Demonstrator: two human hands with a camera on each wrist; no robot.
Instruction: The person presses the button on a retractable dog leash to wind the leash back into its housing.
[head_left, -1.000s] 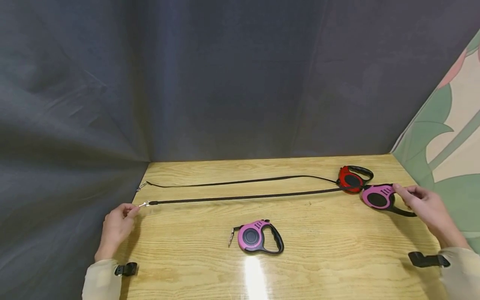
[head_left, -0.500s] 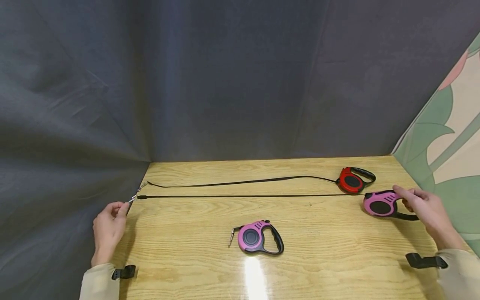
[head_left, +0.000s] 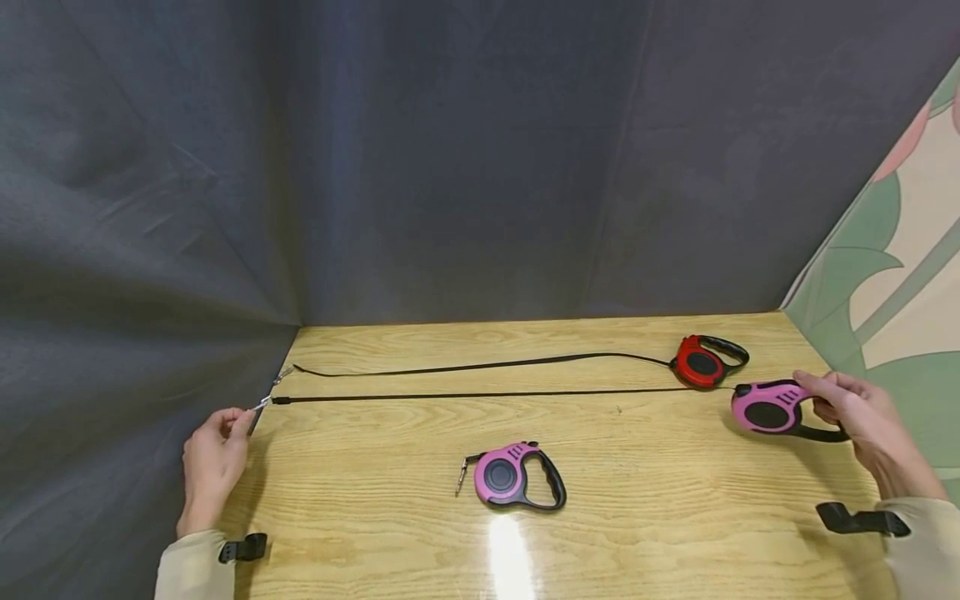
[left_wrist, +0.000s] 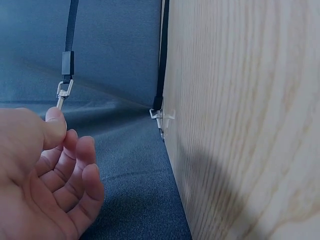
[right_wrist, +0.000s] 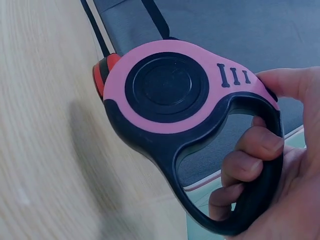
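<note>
My right hand (head_left: pixel 862 417) grips the black handle of a pink retractable dog leash (right_wrist: pixel 160 90), fingers through the loop and thumb on top near its button. The leash's black strap (head_left: pixel 480 394) stretches taut across the table to the left. At its far end, my left hand (head_left: pixel 215 462) pinches the metal clip (left_wrist: pixel 62 92) between thumb and fingertips, at the table's left edge. A red retractable leash (head_left: pixel 701 362) lies just behind the pink one; its strap runs left, pulled out, to a clip (left_wrist: pixel 159 120) at the table's left edge.
A second pink retractable leash (head_left: pixel 501 475) lies in the front middle, its strap drawn in and its clip hanging out at left. Dark cloth (head_left: pixel 465 167) walls the back and left of the wooden table (head_left: pixel 360 517). Patterned fabric (head_left: pixel 892 308) stands at right.
My left hand has moved left and slightly down with the clip, and the strap now appears thinner, turned on edge. My right hand has shifted slightly right with the pink leash.
</note>
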